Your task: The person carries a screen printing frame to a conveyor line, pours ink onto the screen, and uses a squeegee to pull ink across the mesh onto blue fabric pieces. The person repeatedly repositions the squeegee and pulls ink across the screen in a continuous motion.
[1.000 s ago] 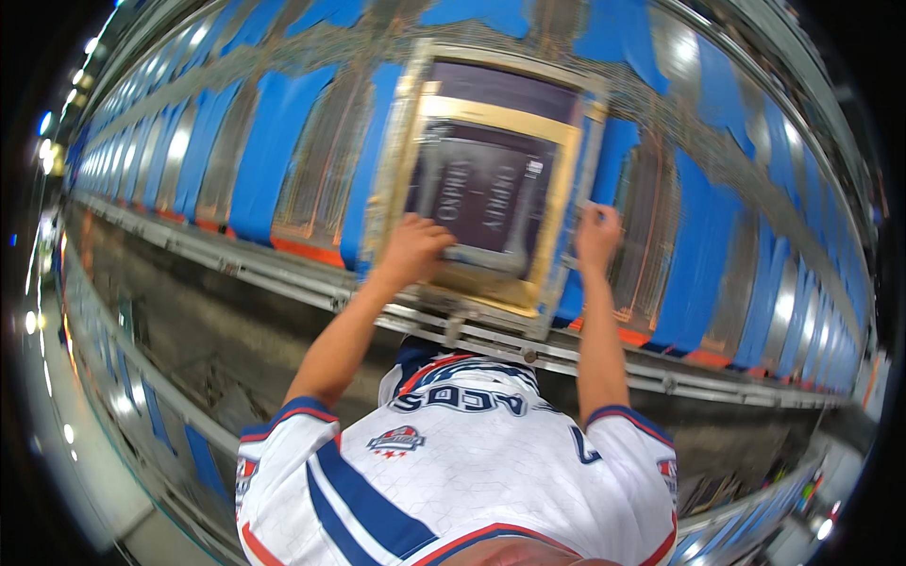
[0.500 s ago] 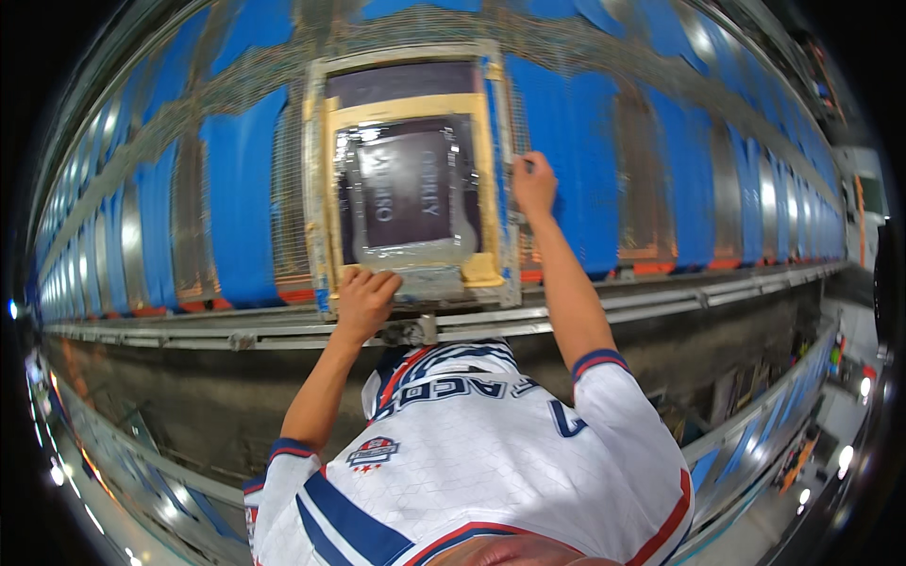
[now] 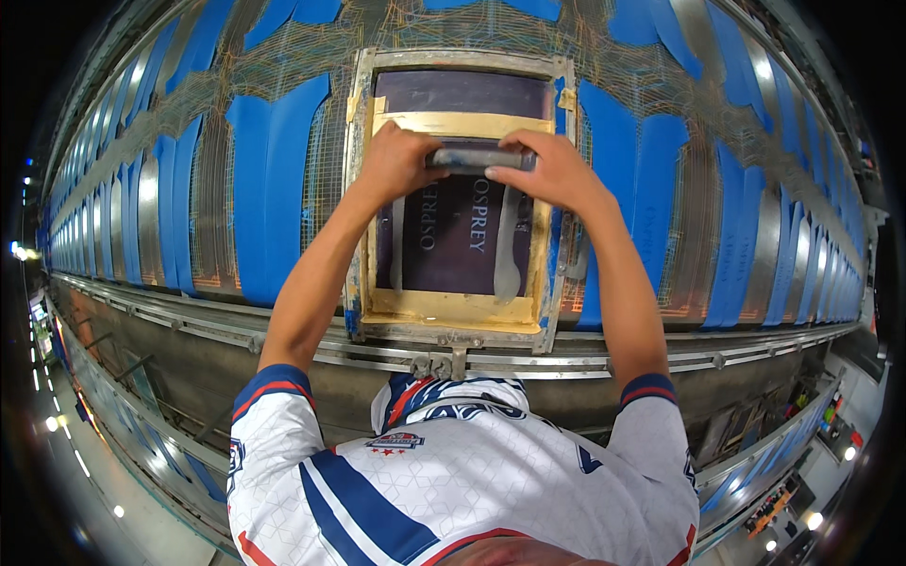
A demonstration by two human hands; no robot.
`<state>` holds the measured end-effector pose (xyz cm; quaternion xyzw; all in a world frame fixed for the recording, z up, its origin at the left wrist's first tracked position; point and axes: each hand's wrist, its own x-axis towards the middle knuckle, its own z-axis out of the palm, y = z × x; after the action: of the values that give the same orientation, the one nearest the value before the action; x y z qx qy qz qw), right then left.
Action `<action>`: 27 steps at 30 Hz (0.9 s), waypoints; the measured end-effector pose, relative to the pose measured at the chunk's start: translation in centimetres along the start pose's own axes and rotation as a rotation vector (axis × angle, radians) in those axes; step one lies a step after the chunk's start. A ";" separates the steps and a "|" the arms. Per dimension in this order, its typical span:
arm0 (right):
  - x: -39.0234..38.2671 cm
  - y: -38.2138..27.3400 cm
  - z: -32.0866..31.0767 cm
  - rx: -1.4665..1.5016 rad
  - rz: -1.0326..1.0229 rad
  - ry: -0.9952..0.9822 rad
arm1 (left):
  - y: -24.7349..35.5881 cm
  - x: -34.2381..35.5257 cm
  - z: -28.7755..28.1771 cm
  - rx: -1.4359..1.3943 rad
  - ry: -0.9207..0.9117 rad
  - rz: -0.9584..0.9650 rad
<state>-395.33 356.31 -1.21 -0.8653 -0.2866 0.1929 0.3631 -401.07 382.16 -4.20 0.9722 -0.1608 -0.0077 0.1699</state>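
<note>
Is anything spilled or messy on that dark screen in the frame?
Maybe: below the hand-held bar, a pale, uneven smear runs down the right of the dark screen, wider than the left streak. It looks messy, but I can't tell if it spilled.

- Worktable point(image 3: 212, 208): long, extending well to both sides; grey top, shiny in patches under the light.
- Metal rail point(image 3: 661, 362): runs along the table's near edge.
- Aisle point(image 3: 179, 354): dim, brownish grey, separating this table from a second long table point(image 3: 142, 415).
- Floor point(image 3: 123, 481): pale, visible at left.
- Lights point(image 3: 814, 521): bright white, on both sides.
</note>
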 end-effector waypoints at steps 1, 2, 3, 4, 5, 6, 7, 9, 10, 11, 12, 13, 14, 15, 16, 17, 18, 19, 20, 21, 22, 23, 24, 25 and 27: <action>1.5 0.2 0.0 -0.093 0.016 -0.051 | -0.4 0.8 0.1 0.003 -0.019 -0.009; 3.0 0.2 0.1 -0.188 0.014 -0.105 | -1.0 1.5 0.3 0.021 0.002 -0.002; 3.8 0.2 0.4 -0.243 0.050 -0.083 | -1.3 2.7 0.8 0.034 0.026 0.007; 4.5 0.6 0.8 -0.285 0.040 -0.064 | -1.5 3.4 1.1 0.049 0.050 0.015; 4.8 1.6 1.4 -0.327 0.034 -0.047 | -1.5 3.7 1.3 0.039 0.046 0.012; 4.6 2.2 2.5 -0.365 0.031 -0.036 | -1.4 3.6 1.4 0.024 0.034 0.007; 4.0 2.7 3.4 -0.378 -0.032 0.011 | -1.2 3.1 1.5 0.011 0.024 0.002; 1.1 2.5 5.4 -0.433 -0.042 -0.018 | -0.1 -0.1 2.7 -0.038 0.006 -0.012; -1.1 1.9 6.5 -0.459 -0.045 -0.032 | 1.0 -2.4 3.5 -0.064 -0.004 -0.018; -3.9 1.0 7.6 -0.434 -0.064 -0.046 | 2.5 -5.4 4.1 -0.068 0.046 0.006; -6.9 0.0 8.6 -0.413 -0.082 -0.055 | 4.2 -8.5 4.8 -0.070 0.100 0.034; -9.7 -0.8 9.9 -0.373 -0.123 -0.034 | 5.8 -11.6 5.6 -0.045 0.051 0.019; -11.6 -1.4 10.7 -0.335 -0.162 -0.012 | 6.9 -13.6 5.9 -0.022 0.002 0.005; -12.0 -1.3 11.0 -0.326 -0.149 -0.039 | 7.2 -14.0 5.6 -0.056 -0.011 0.005; -12.4 -1.2 11.2 -0.316 -0.136 -0.066 | 7.4 -14.2 5.3 -0.091 -0.026 0.004; -12.6 -1.2 11.1 -0.306 -0.125 -0.096 | 7.5 -14.3 4.9 -0.126 -0.039 -0.001; -11.7 -0.9 10.6 -0.338 -0.139 -0.087 | 7.1 -13.3 4.4 -0.101 -0.034 -0.003; -9.7 -0.3 9.6 -0.370 -0.152 -0.080 | 6.1 -11.4 3.7 -0.077 -0.031 -0.005; -7.3 0.2 8.5 -0.399 -0.164 -0.071 | 4.9 -9.1 3.0 -0.053 -0.029 -0.006; -4.6 0.2 6.9 -0.392 -0.103 -0.103 | 3.5 -6.7 2.7 -0.028 -0.033 -0.024; -2.0 0.2 5.4 -0.381 -0.038 -0.134 | 2.2 -4.1 2.5 -0.005 -0.043 -0.039; 0.3 0.8 4.2 -0.389 -0.028 -0.130 | 1.1 -1.6 1.7 0.005 -0.060 -0.042; 2.3 1.4 3.2 -0.396 -0.019 -0.125 | 0.0 0.5 1.3 0.016 -0.077 -0.045; 3.7 1.5 2.7 -0.391 0.030 -0.125 | -1.1 1.7 1.4 0.022 -0.027 -0.017; 5.5 1.6 2.4 -0.381 0.136 -0.127 | -2.3 3.1 1.6 0.025 0.067 0.044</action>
<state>-391.90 360.16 -4.67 -0.9218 -0.2811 0.2137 0.1604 -397.49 382.74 -6.34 0.9702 -0.1767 0.0304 0.1632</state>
